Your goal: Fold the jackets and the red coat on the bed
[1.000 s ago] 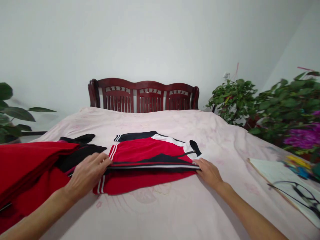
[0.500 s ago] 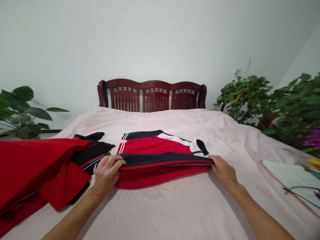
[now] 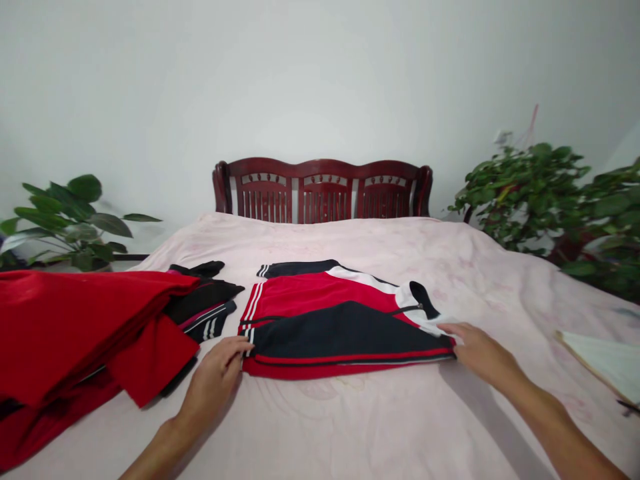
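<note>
A red, navy and white zip-up tracksuit jacket point(image 3: 325, 327) lies on the bed, its collar to the right and its striped hem to the left. The near navy sleeve rests across the red front, with a red edge showing below it. My left hand point(image 3: 213, 373) pinches this sleeve at its white-striped cuff. At the shoulder end, near the collar, my right hand point(image 3: 483, 353) has its fingers closed on the fabric. The right fingertips are partly hidden by the cloth.
A heap of red clothes point(image 3: 65, 327) is on the left, with dark garments point(image 3: 205, 303) poking out. A wooden headboard point(image 3: 325, 190) stands at the back. Plants flank the bed point(image 3: 360, 433). A pale flat item point(image 3: 600, 357) lies at right.
The near sleeve has come down from a raised fold onto the jacket's front, and both hands have lowered with it. The view has turned slightly left.
</note>
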`<move>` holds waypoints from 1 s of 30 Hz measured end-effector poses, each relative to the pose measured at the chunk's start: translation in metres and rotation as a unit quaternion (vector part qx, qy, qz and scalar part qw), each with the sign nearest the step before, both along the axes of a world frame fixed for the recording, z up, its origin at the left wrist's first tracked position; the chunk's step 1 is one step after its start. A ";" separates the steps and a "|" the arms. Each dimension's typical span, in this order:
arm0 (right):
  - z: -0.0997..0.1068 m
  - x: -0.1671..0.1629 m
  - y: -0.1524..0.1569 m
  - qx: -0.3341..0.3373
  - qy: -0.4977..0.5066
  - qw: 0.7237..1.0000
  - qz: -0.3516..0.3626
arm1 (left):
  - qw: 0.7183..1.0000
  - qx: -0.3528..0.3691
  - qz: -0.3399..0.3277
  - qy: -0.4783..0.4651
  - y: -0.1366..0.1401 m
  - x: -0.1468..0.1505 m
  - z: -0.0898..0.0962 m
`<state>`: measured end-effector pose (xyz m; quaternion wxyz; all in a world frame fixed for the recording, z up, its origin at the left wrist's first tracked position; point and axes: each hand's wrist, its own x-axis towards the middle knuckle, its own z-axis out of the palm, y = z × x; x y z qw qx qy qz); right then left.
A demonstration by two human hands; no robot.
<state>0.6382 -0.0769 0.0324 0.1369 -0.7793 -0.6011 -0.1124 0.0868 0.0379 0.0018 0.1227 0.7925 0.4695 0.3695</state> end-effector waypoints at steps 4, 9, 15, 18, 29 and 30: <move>0.007 -0.050 0.020 0.051 0.027 0.997 0.057 | 0.982 -0.123 0.118 -0.078 0.011 -0.003 0.001; -0.018 -0.111 0.039 0.043 -0.050 0.991 0.118 | 0.976 -0.181 0.118 0.025 0.025 0.003 -0.004; -0.052 -0.109 0.034 -0.056 -0.056 0.993 0.084 | 0.966 -0.189 0.141 0.106 0.050 -0.006 -0.026; -0.050 -0.095 0.027 -0.050 -0.049 0.996 0.052 | 0.965 -0.212 0.129 0.087 0.065 -0.012 -0.027; -0.025 -0.042 0.013 -0.004 0.099 0.948 -0.303 | 0.952 -0.293 0.054 -0.064 0.060 0.020 0.007; -0.022 -0.041 0.015 -0.022 0.124 0.944 -0.304 | 0.948 -0.304 0.048 -0.081 0.058 0.023 0.008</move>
